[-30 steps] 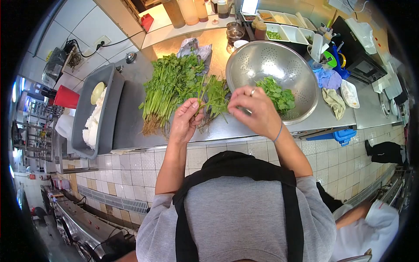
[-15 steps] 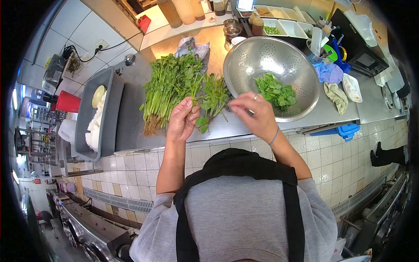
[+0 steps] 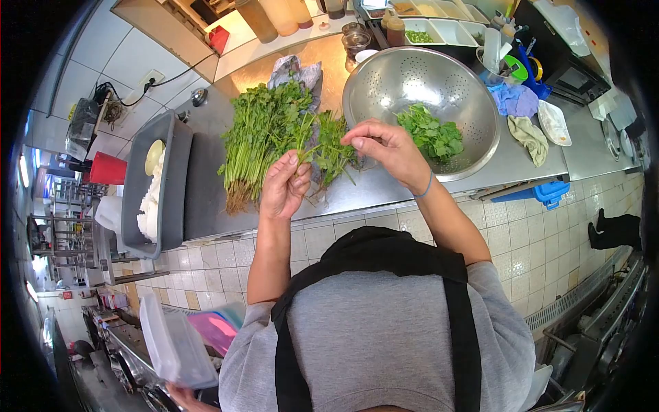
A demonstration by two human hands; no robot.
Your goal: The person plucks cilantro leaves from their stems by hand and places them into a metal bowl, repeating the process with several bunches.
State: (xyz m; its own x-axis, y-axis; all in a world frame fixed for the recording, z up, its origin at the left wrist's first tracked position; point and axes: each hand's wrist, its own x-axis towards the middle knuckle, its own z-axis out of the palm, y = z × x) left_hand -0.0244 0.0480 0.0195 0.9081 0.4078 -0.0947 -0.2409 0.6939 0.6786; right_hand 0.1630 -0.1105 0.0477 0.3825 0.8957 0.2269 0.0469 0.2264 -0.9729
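Note:
My left hand (image 3: 283,184) is closed on a coriander sprig (image 3: 302,147), its leaves pointing up. To its right, my right hand (image 3: 390,152) has thumb and fingers drawn together in a pinch. Whatever is between those fingertips is too small to make out. A big bunch of coriander (image 3: 257,137) with brown roots lies on the steel counter behind my left hand. A smaller heap of sprigs (image 3: 331,154) lies between the two hands. Behind my right hand stands a perforated steel colander (image 3: 371,82) with picked green leaves (image 3: 436,137) in it.
A grey tub (image 3: 175,178) stands at the counter's left end. Right of the colander lie cloths (image 3: 527,141) and a white tray (image 3: 554,123). Seasoning containers (image 3: 449,32) line the back. Behind me at lower left, another person's hand (image 3: 189,398) is by plastic containers (image 3: 175,343).
My right hand has shifted up and left, closer to the left hand. A leaf hanging below my hands no longer shows. Another person's hand and plastic containers have appeared at lower left.

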